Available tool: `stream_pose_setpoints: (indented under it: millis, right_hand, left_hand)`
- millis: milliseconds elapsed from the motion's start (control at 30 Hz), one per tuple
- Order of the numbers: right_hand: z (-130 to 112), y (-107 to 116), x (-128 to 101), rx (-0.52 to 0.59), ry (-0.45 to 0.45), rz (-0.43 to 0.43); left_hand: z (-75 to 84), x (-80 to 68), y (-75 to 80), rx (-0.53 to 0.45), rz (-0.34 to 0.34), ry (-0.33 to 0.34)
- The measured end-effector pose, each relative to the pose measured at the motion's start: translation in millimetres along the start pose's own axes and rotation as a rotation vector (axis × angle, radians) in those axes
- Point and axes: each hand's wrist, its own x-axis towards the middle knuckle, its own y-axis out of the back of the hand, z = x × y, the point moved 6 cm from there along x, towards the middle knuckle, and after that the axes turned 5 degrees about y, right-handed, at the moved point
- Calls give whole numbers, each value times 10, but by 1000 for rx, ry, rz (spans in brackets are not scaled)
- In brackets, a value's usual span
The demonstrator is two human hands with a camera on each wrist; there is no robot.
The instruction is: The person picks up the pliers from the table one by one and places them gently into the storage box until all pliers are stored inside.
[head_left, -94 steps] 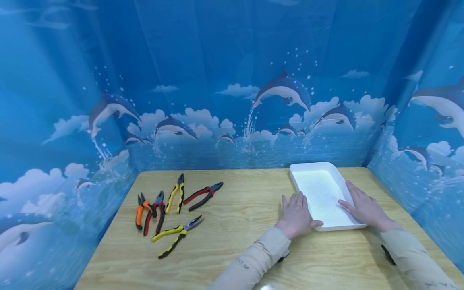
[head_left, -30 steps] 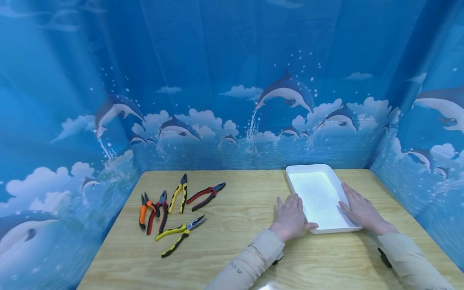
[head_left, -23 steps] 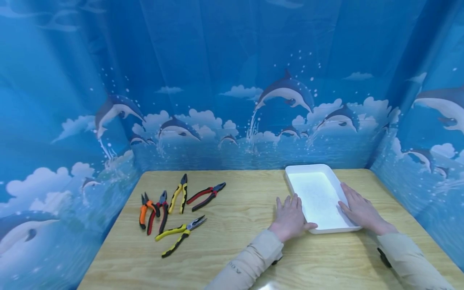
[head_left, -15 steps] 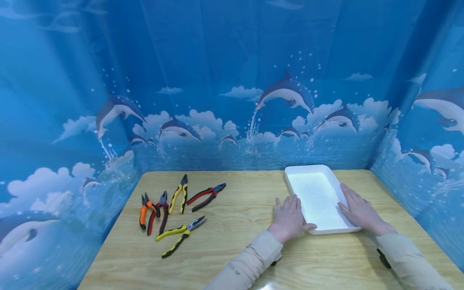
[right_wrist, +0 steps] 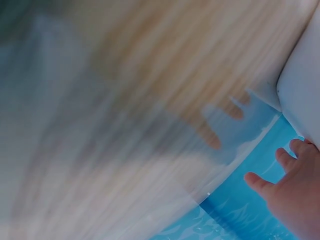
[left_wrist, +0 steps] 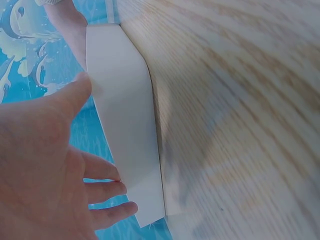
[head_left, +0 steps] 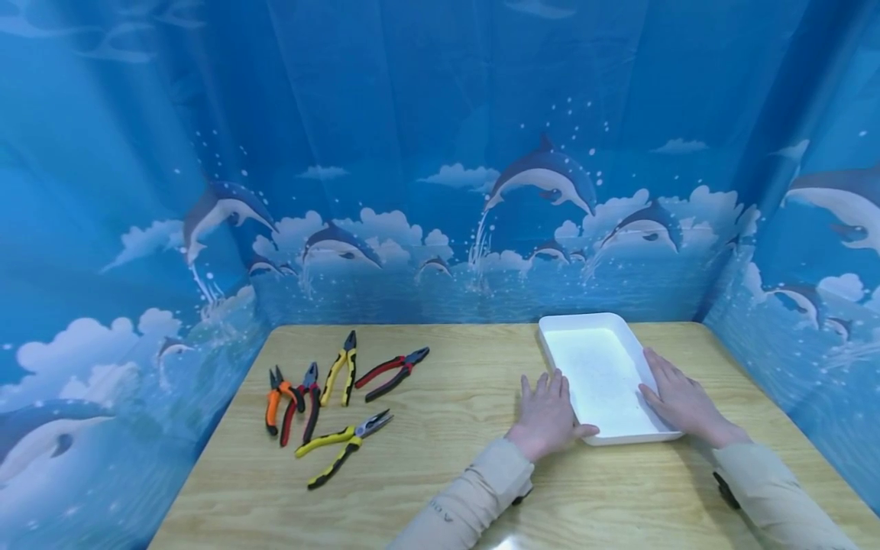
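Observation:
A shallow white rectangular tray [head_left: 605,374] lies on the right side of the wooden table, with nothing in it. My left hand [head_left: 548,416] is at its left side, fingers spread and thumb at the near left corner. In the left wrist view the left hand's fingertips [left_wrist: 129,207] meet the wall of the tray [left_wrist: 122,115]. Along the opposite side rests my right hand [head_left: 687,401], fingers stretched along the rim and thumb over the inside edge. The right wrist view shows that hand [right_wrist: 297,192] with fingers extended beside the tray's outer wall [right_wrist: 302,90].
Several pliers lie on the left of the table [head_left: 454,473]: orange-handled pliers [head_left: 273,409], red-and-black pliers [head_left: 314,409], yellow-and-black pliers [head_left: 328,380], another red-and-black pair [head_left: 401,374] and long-nose yellow-and-black pliers [head_left: 340,443]. A blue dolphin-print curtain [head_left: 426,114] surrounds the table.
The tray has slid slightly left along the table, and both hands have moved with it. The pliers keep their places; the head view has shifted a little.

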Motion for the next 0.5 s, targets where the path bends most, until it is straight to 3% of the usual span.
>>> stream_pose_setpoints:
  millis: [500]
  right_hand:
    - [-64, 13, 14, -7, -22, -20]
  left_hand:
    - [-46, 1, -27, -19, 9, 3]
